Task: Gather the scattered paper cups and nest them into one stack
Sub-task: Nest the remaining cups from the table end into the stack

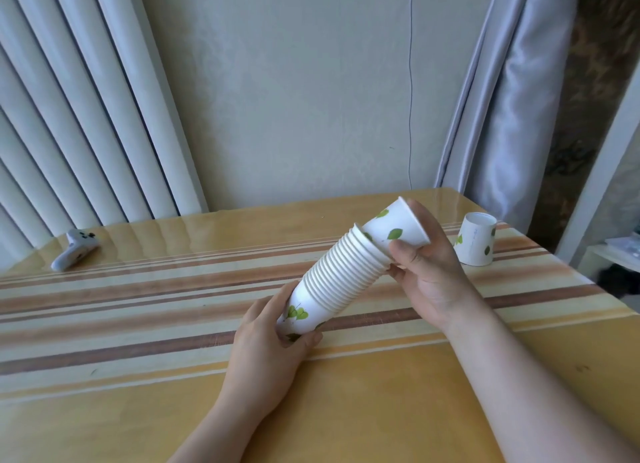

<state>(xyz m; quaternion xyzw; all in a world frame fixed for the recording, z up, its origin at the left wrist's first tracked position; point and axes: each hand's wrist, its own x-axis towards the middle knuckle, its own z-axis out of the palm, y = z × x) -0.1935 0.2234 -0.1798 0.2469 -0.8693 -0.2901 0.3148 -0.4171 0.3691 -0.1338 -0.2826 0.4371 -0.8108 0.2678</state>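
At the far left of the table (104,324) lies a small white game controller (74,253), well apart from the work and no part of it. Nearer the middle, the left hand (266,345) wraps its grip around the closed bottom end of the stack of paper cups (332,282), fingers curled under and thumb across the leaf-printed wall. The forearm comes up from the lower edge and the wrist bends slightly inward. The stack is held above the table, tilted up to the right, likely so its open mouth faces the other hand and an incoming cup can slide straight down the axis.

At that mouth, the loose cup (394,229) sits partly entered, base first, its rim still outside and a little askew to the stack's line. The right hand (426,265) has it in a closed grip, thumb on the near wall and fingers behind the rim, palm turned toward the stack, forearm reaching in from the lower right. That hold looks suited to pushing the cup home.

Beyond, near the right edge, one last cup (476,239) stands upside down on the table, not yet gathered.
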